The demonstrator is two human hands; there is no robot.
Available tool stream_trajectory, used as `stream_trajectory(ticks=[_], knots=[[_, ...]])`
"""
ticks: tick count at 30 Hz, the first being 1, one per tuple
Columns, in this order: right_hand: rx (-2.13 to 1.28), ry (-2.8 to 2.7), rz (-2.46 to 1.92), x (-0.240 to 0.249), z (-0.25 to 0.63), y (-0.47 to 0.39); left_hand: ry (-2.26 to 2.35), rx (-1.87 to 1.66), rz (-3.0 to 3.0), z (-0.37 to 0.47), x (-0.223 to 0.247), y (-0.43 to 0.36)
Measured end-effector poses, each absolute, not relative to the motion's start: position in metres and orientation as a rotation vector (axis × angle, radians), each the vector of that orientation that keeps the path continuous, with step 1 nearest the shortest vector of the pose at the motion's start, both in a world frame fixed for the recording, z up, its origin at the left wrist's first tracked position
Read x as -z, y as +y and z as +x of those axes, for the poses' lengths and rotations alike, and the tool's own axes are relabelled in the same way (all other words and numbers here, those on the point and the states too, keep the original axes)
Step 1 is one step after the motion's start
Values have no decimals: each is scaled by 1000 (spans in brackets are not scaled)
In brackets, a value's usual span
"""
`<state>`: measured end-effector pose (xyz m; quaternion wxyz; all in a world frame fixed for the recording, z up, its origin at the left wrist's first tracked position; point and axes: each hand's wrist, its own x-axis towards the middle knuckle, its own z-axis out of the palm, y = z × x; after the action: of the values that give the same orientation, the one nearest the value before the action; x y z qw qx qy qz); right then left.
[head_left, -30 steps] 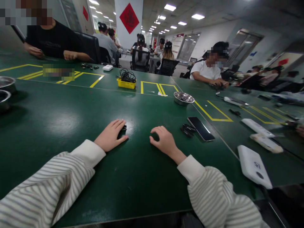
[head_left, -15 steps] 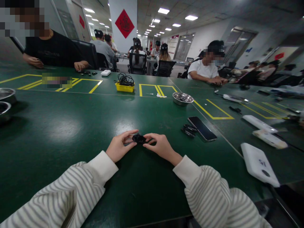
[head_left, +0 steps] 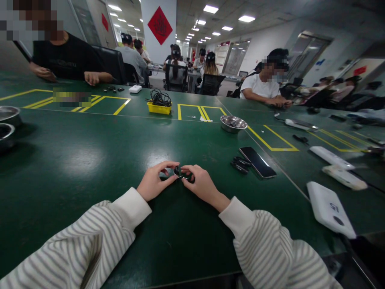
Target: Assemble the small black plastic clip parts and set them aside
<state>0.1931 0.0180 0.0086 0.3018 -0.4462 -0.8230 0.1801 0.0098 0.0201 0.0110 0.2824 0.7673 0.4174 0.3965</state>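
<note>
My left hand point(head_left: 157, 180) pinches a small black part point(head_left: 176, 170) between thumb and fingers, just above the green table point(head_left: 192, 237). Close on its right, my right hand point(head_left: 200, 182) has its fingers curled round another small dark piece point(head_left: 188, 177), partly hidden by the fingers. A thin shiny bit shows between the fingertips. Right of my hands, several black pieces point(head_left: 240, 164) lie beside a black phone point(head_left: 258, 162).
A steel bowl point(head_left: 234, 124) and a yellow box point(head_left: 159, 108) of black cables stand further back. White devices point(head_left: 330, 208) lie at the right, steel bowls point(head_left: 9, 136) at the left edge. People sit across the table and behind.
The black object between my hands now shows as two parts, one in each hand, with a small gap. My left hand has turned slightly. The view has shifted a little.
</note>
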Motion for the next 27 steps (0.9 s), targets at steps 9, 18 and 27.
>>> stream_trajectory(ticks=[9, 18, 27], knots=[[-374, -2309, -1296, -12, 204, 25, 950, -1053, 1845, -4, -14, 3], [-669, -2548, -1531, -38, 219, 7, 1085, -735, 2225, 0, -14, -3], [-708, -2224, -1137, -31, 196, 0, 1061, -640, 2312, 2, -13, -2]])
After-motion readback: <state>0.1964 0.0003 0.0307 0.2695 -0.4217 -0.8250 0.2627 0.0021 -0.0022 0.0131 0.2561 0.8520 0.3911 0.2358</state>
